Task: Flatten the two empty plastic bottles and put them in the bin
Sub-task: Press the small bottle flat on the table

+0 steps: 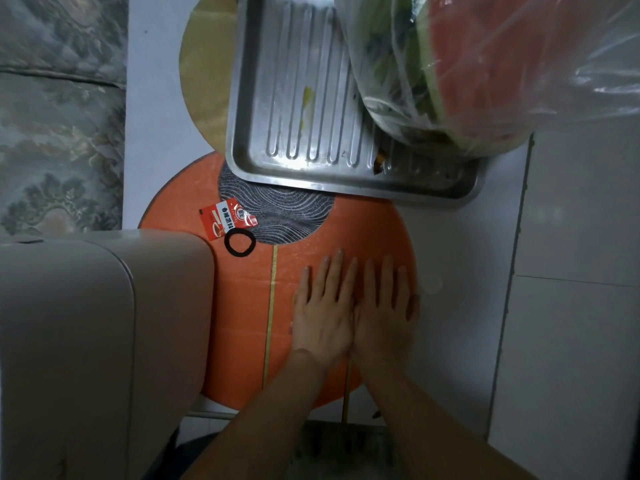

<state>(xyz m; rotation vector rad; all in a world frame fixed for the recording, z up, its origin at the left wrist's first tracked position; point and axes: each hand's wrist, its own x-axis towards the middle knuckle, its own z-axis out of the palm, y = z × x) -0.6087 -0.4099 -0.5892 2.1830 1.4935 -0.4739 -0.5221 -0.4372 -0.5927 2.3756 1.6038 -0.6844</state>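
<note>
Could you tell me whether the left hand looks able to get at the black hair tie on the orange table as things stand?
Probably yes. The left hand lies flat and holds nothing, and only bare orange table separates it from the black hair tie. The red sachet lies beyond the tie, not between.

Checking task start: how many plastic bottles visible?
0. None shows on the orange table or in the metal tray; left hand and right hand lie flat. Some may be out of view.
</note>
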